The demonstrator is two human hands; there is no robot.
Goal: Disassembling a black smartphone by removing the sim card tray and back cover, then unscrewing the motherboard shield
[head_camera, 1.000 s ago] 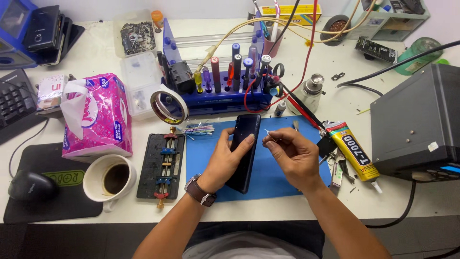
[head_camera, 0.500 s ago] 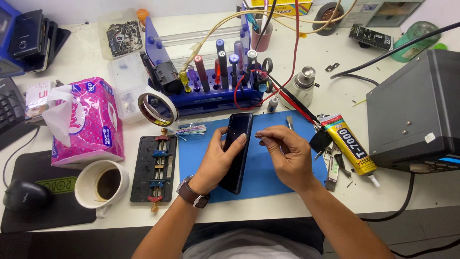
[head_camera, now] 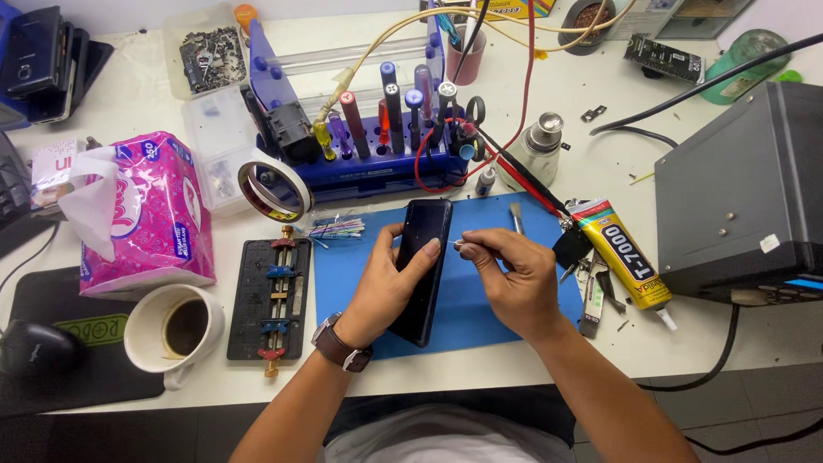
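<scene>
My left hand (head_camera: 387,287) grips a black smartphone (head_camera: 426,236), tilted up on its long edge above a blue work mat (head_camera: 480,317). A brown-strapped watch sits on that wrist. My right hand (head_camera: 511,279) pinches a small thin pin-like tool (head_camera: 455,245) between thumb and forefinger, its tip right at the phone's right edge. Both hands hover over the middle of the mat.
A black clamp jig (head_camera: 273,296) lies left of the mat, beside a coffee mug (head_camera: 171,330) and a pink tissue pack (head_camera: 146,214). A blue tool rack (head_camera: 377,137) and tape roll (head_camera: 274,190) stand behind. A yellow glue tube (head_camera: 619,250) and a black box (head_camera: 746,189) are at right.
The hands and phone keep the same pose. My right hand has brought the thin tool closer, up to the phone's edge. The view has shifted slightly.
</scene>
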